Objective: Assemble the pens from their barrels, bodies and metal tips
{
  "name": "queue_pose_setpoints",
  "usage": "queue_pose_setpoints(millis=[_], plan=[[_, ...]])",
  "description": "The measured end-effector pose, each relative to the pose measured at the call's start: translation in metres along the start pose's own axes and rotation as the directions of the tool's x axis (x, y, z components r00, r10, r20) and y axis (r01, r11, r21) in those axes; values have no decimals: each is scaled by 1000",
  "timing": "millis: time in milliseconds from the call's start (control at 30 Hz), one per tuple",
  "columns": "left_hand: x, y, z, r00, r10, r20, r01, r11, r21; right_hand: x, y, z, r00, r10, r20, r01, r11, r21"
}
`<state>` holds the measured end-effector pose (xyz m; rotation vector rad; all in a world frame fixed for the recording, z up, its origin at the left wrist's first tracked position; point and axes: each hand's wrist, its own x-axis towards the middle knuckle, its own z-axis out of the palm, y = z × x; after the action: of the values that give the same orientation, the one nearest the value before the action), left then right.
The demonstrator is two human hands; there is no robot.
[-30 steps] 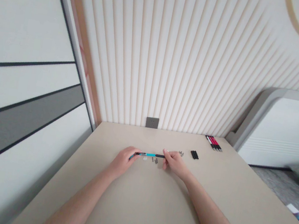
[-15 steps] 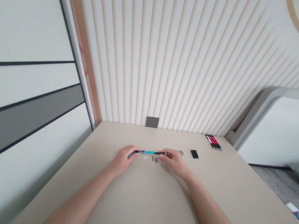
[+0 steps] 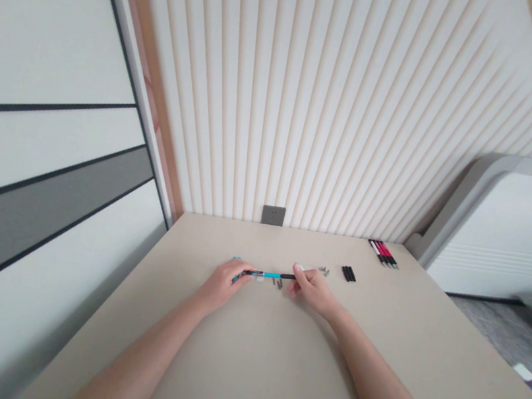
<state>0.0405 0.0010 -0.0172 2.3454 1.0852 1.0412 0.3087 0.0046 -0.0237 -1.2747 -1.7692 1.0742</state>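
A blue pen (image 3: 272, 275) with black ends lies level between my two hands, just above the tabletop. My left hand (image 3: 225, 278) is closed around its left end; other blue bits (image 3: 237, 258) show by those fingers, too small to make out. On the black right end, my right hand (image 3: 309, 287) is closed with thumb and fingertips. Below the pen lie small clear pieces (image 3: 260, 279) and several short dark springs or pins (image 3: 279, 284). Small grey metal-looking tips (image 3: 324, 271) sit just beyond my right hand.
Several black tubes (image 3: 349, 274) lie side by side right of my hands. Farther back, a row of red, white and black pens (image 3: 384, 253) lies near the wall. The beige table (image 3: 242, 356) meets a ribbed wall with a socket (image 3: 273, 215).
My right hand's fingers have shifted on the pen's black end, with the thumb now on top. The pen and both hands appear slightly farther right, as the view has also moved a little.
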Motion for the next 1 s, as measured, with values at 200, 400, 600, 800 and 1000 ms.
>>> queue_pose_setpoints(millis=[200,400,600,800,1000], plan=[[1,2,-3,998,-47,-35,48,998,46,2,-5,-11,991,-122,-62,123,992,13],[1,2,-3,998,-43,-48,46,997,60,-2,-12,-14,976,-204,-78,198,977,-76],[1,1,-2,999,-3,-50,7,998,67,-2,-6,-7,996,-91,-24,87,987,-136],[2,3,-4,997,16,-74,-10,997,76,-1,-9,-12,965,-254,-65,244,960,-139],[1,1,-1,999,37,-28,-34,996,83,-2,-6,-7,992,-121,-31,113,973,-201]])
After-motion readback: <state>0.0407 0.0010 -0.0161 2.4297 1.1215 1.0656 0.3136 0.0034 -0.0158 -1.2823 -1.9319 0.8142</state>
